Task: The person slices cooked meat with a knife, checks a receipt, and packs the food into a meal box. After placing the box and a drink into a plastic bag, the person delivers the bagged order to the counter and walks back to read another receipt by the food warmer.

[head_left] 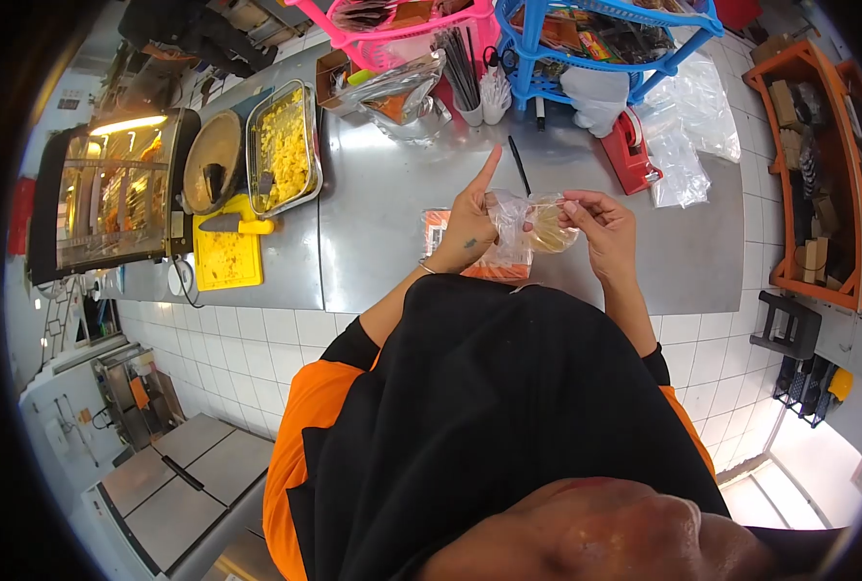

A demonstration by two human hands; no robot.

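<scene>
Between my hands is a small clear plastic bag with something tan or light brown inside, which I cannot make out. My left hand grips the gathered plastic at the bag's left end, its index finger stretched out away from me. My right hand pinches the other side of the bag between thumb and fingers. An orange and white printed packet or card lies on the steel table, partly hidden under my left hand and the bag. Just beyond the bag rests a black pen-like stick.
A red tape dispenser and clear plastic bags lie to the right. At the back stand a pink basket and a blue rack. Leftward are a tray of yellow food, a yellow cutting board with a knife, and a lit display case.
</scene>
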